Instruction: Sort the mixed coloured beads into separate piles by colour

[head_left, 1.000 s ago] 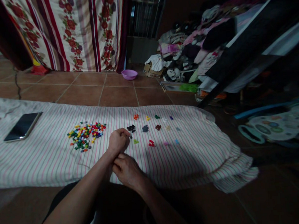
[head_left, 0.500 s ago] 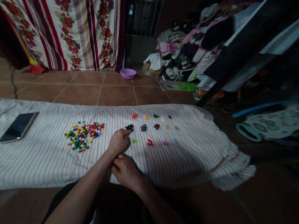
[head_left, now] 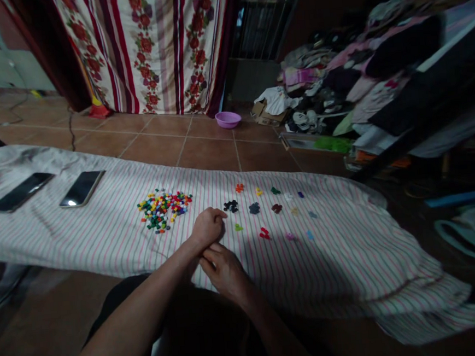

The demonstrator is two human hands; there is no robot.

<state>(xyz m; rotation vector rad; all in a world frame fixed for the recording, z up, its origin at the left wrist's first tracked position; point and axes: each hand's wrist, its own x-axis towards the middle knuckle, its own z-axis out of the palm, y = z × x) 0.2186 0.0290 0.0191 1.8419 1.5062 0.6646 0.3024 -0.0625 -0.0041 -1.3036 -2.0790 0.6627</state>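
So the left hand [head_left: 208,227] is curled up, fingers together, can't tell if they pinch anything, just beside black plastic bits [head_left: 231,206] on a striped sheet [head_left: 330,258]; curled right hand [head_left: 224,272] touches its wrist.

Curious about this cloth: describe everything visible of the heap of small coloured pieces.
The heap of small coloured pieces is a loose, oval cluster of glossy, plastic-looking bits in yellow, red, blue, green and white, with green densest at the lower edge. It lies on the striped cloth, left of the person's left hand, which does not touch it. Their exact shape is too small to tell.
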